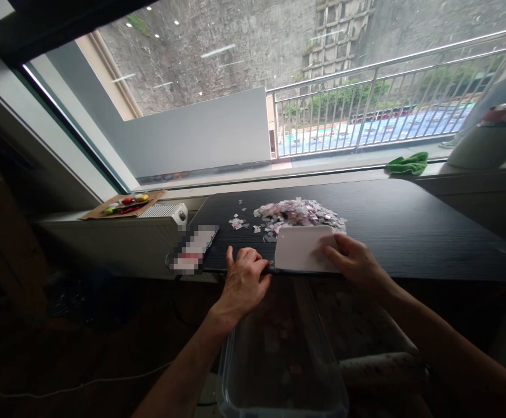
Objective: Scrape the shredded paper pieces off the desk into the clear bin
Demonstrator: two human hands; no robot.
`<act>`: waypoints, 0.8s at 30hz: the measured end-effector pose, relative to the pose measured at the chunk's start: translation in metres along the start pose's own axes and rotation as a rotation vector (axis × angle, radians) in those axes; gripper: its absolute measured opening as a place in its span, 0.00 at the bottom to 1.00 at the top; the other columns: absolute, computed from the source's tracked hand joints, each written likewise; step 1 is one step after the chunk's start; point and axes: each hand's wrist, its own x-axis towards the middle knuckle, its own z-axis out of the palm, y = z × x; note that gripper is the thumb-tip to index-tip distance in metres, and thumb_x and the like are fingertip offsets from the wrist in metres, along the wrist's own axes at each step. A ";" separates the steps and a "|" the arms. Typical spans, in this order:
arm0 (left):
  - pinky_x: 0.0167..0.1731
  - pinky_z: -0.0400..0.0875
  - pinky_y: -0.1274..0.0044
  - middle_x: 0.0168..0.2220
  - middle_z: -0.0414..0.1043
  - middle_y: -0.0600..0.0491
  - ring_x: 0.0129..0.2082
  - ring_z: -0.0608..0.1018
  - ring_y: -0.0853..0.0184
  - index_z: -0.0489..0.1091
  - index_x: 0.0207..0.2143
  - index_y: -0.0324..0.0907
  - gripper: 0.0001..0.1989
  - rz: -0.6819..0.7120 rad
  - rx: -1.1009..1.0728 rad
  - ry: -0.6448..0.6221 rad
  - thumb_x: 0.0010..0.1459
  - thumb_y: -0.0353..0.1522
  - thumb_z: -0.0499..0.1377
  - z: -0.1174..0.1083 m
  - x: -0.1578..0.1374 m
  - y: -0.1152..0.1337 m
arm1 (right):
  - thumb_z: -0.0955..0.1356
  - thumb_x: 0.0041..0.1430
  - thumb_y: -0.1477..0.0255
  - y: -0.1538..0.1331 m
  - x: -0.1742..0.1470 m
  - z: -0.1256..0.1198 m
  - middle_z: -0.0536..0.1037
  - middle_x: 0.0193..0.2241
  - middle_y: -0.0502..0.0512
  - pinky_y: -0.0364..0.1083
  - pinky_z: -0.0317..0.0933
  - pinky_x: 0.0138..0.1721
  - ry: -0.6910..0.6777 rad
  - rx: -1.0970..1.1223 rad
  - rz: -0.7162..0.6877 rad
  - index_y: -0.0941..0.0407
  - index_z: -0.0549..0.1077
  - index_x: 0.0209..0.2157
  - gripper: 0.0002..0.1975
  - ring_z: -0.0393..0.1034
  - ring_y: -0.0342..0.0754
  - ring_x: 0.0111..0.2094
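My right hand [355,261] grips a flat white plastic scraper [300,248] by its right end, thumb on the near face. The scraper has a small hole in its upper left corner and stands tilted at the near edge of the black tabletop [392,226]. Right behind it lies a heap of small pale paper scraps [300,212], with some loose pieces to the left. My left hand [246,276] rests at the table edge just left of the scraper, fingers bent and apart, holding nothing visible. Below the edge sits a clear plastic bin [231,371] with a few scraps inside.
A phone-like object [194,249], partly blurred out, lies at the table's left corner. On the left, a radiator [161,213] bears cardboard with colourful items [129,202]. A green cloth [407,164] and a spray bottle [488,139] are on the windowsill. White rolls [379,363] lie beside the bin.
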 end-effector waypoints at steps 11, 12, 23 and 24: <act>0.61 0.44 0.49 0.39 0.71 0.53 0.48 0.70 0.60 0.73 0.35 0.44 0.06 -0.001 -0.025 -0.018 0.54 0.27 0.60 -0.006 -0.010 0.002 | 0.70 0.45 0.64 -0.009 -0.008 -0.001 0.78 0.28 0.51 0.44 0.68 0.28 -0.007 0.037 0.040 0.55 0.73 0.30 0.10 0.72 0.48 0.28; 0.61 0.44 0.49 0.39 0.71 0.53 0.48 0.70 0.60 0.73 0.35 0.44 0.07 0.003 -0.027 -0.015 0.54 0.26 0.59 -0.007 -0.011 0.002 | 0.69 0.45 0.64 -0.009 -0.008 -0.003 0.79 0.27 0.52 0.44 0.68 0.28 0.005 0.034 0.036 0.55 0.73 0.29 0.10 0.72 0.48 0.28; 0.61 0.45 0.48 0.40 0.72 0.52 0.49 0.70 0.60 0.73 0.35 0.45 0.08 -0.025 -0.017 -0.016 0.54 0.26 0.58 -0.003 -0.008 -0.001 | 0.68 0.47 0.63 0.001 0.000 0.009 0.77 0.27 0.51 0.44 0.67 0.29 -0.008 0.016 0.006 0.55 0.71 0.29 0.10 0.71 0.46 0.28; 0.61 0.45 0.49 0.40 0.72 0.52 0.49 0.70 0.60 0.73 0.35 0.45 0.08 -0.028 -0.020 -0.017 0.54 0.25 0.58 -0.004 -0.009 -0.001 | 0.68 0.47 0.63 0.001 -0.001 0.010 0.77 0.27 0.51 0.44 0.67 0.29 -0.017 0.018 0.013 0.55 0.71 0.29 0.10 0.71 0.47 0.28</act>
